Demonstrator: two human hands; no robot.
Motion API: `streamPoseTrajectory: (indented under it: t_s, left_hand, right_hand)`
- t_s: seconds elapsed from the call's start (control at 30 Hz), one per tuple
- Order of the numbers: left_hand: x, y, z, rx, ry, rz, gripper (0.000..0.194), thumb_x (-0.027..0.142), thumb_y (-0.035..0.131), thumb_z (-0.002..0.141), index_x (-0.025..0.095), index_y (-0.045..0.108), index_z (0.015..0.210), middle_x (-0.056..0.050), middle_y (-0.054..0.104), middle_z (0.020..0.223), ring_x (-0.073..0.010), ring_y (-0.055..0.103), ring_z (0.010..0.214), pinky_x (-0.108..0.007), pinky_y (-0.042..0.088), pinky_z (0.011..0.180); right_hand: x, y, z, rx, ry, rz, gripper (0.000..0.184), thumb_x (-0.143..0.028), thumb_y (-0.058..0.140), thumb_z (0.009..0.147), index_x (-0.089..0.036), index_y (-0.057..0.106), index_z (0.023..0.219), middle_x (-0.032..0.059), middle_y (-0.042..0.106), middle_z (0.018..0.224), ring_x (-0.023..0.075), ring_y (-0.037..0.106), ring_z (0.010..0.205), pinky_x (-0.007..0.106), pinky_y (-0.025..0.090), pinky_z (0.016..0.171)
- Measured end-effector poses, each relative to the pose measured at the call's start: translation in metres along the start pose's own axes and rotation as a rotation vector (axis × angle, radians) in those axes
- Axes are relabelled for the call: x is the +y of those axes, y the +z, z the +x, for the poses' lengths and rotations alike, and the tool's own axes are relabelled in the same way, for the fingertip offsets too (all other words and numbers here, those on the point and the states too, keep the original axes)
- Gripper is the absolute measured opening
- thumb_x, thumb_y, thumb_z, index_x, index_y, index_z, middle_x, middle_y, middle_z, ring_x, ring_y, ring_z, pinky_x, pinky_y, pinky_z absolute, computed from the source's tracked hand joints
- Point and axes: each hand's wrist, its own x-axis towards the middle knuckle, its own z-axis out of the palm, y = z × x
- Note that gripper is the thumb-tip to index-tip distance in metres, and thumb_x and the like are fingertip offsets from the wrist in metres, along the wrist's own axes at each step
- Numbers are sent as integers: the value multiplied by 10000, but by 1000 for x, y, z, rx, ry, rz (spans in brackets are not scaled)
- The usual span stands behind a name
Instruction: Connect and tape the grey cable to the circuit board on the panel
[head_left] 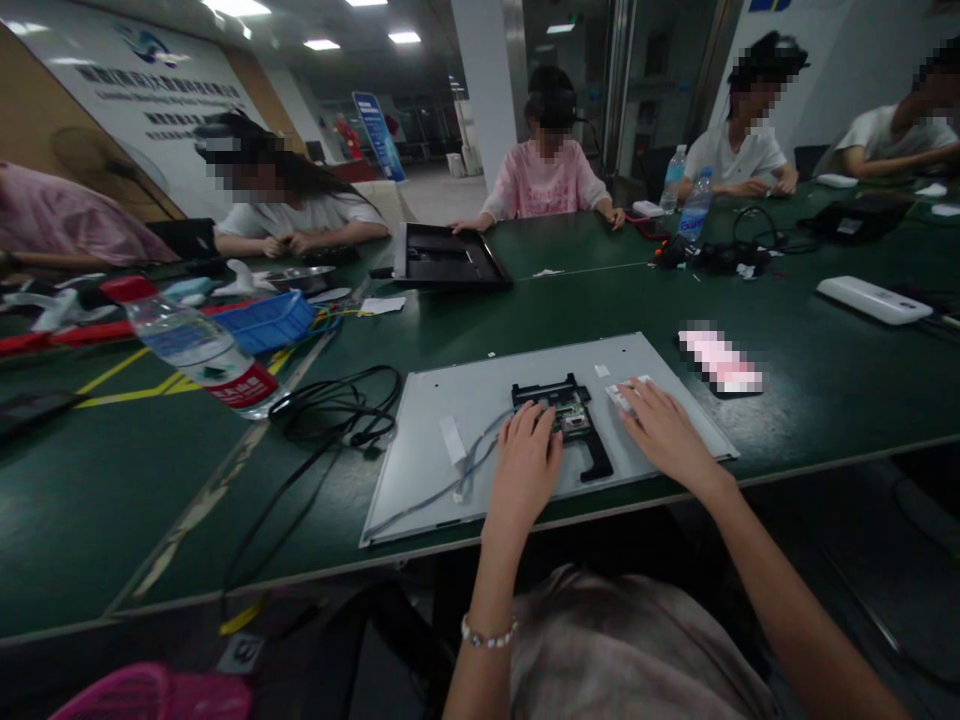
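Observation:
A flat grey metal panel lies at the front edge of the green table. On it rests a black plastic bracket around a small green circuit board. My left hand lies over the left part of the bracket, fingers stretched and touching it; its fingertips partly cover the board. A grey-blue cable runs from under those fingers to the panel's lower left. My right hand lies flat on the panel's right side, fingers out, over a white strip. Neither hand grips anything.
A phone lies to the right. At left are a coil of black cable, a tilted water bottle and a blue basket. A black frame lies across the table, touched by a seated person's hand. Several people sit around.

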Motion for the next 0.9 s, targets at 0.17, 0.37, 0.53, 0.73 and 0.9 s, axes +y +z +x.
streamPoseTrajectory:
  t_s: [0.17,0.37,0.53,0.73,0.9]
  left_hand:
    - [0,1,-2,1,3,-24,347,246,401,952,182,507,1277,-113,532,1354,-239,407,1338,-482,307,1113]
    - [3,0,-3,-8,-13,-30,352,243,409,948,184,508,1280,-110,529,1361,-247,394,1350,-482,299,1121]
    - [4,0,-6,-8,-15,-33,360,247,402,951,185,499,1292,-112,527,1366,-244,394,1352,-481,299,1122]
    - [3,-1,-8,-12,4,-32,353,249,400,952,179,502,1283,-117,526,1363,-243,401,1346,-483,300,1124]
    - [4,0,-8,17,0,-44,348,242,413,943,187,508,1273,-122,530,1350,-250,412,1337,-493,313,1116]
  right_hand:
    - [-3,-3,-6,5,-8,-45,473,-347,328,963,-192,450,1393,138,397,1491,328,324,1381,519,332,1063]
    - [-1,-4,-9,19,6,-8,485,-369,327,962,-191,436,1399,121,432,1470,317,323,1384,510,323,1071]
    - [-3,-8,-12,19,25,25,517,-373,338,961,-182,369,1441,119,443,1463,304,332,1382,499,322,1079]
    - [-6,-10,-14,9,33,23,517,-364,346,961,-175,369,1442,113,446,1462,309,328,1384,498,310,1089]
    - [-4,-10,-13,10,28,35,526,-370,354,958,-168,363,1444,114,451,1458,315,340,1376,496,310,1090]
